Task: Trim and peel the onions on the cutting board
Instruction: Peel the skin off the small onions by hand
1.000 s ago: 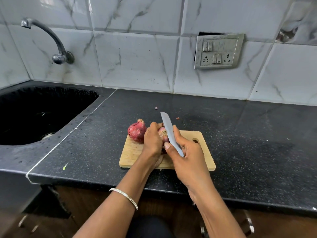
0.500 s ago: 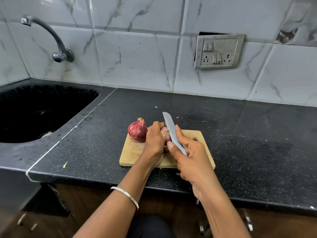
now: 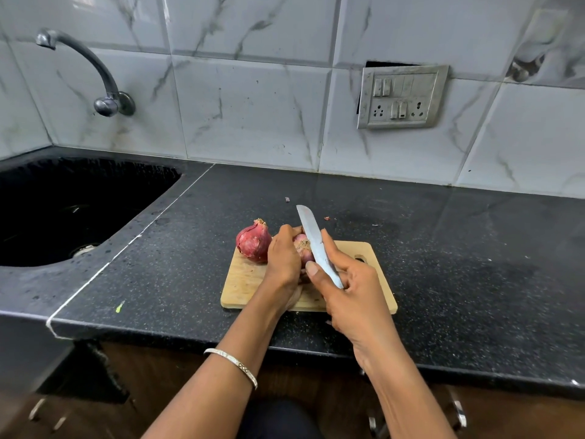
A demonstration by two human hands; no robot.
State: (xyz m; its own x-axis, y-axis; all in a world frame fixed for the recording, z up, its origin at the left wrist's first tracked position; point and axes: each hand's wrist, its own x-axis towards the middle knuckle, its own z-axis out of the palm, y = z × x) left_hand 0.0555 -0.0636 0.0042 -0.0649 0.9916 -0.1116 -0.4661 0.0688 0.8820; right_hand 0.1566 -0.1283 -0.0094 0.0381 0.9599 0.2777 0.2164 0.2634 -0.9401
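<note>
Presently left hand (image 3: 282,259) curls round a small onion (image 3: 301,248) over the cutting board (image 3: 245,285); right hand (image 3: 349,286) grips a knife (image 3: 315,240), blade laid against that onion's right side, tip pointing away; second, unpeeled onion (image 3: 254,240) rests on the board just left of the left hand; board lies on the black table (image 3: 459,264).

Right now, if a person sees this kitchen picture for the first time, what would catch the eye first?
Most striking is the knife in the right hand, its blade laid against the small red onion that the left hand grips over the wooden cutting board. Next comes the larger unpeeled red onion on the board's far left corner. The black sink lies at left.
</note>
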